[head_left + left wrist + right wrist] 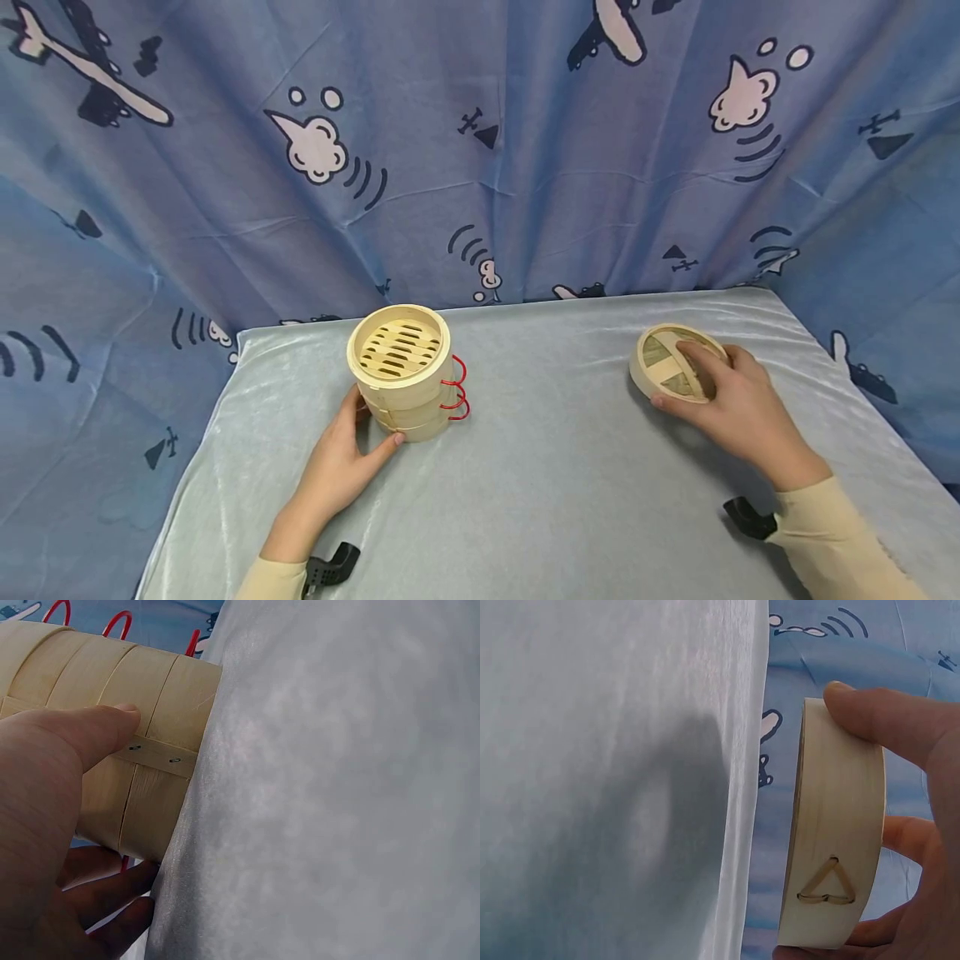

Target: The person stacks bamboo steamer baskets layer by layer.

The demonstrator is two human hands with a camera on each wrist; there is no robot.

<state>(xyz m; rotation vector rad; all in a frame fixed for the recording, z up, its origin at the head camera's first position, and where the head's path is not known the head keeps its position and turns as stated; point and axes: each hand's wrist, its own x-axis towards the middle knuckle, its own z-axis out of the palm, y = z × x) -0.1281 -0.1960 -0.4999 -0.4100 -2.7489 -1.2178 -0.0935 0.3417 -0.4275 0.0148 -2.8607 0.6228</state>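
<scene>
A stacked bamboo steamer (405,400) stands on the cloth at the left, its slotted top tier facing up without a cover. Red loops (457,396) stick out from its right side. My left hand (337,462) grips it low, thumb on the near wall and fingers round the left side. The left wrist view shows the thumb beside a stapled bamboo strip (154,752). Over the right part of the table, my right hand (750,412) holds the round woven steamer lid (663,371) by its rim. In the right wrist view, the lid is clear of the cloth, above its shadow.
Pale grey velvety cloth (540,467) covers the table. A blue curtain (420,225) with airplane prints hangs along the back and both sides. Black straps with camera mounts sit at the left wrist (332,568) and right wrist (750,518).
</scene>
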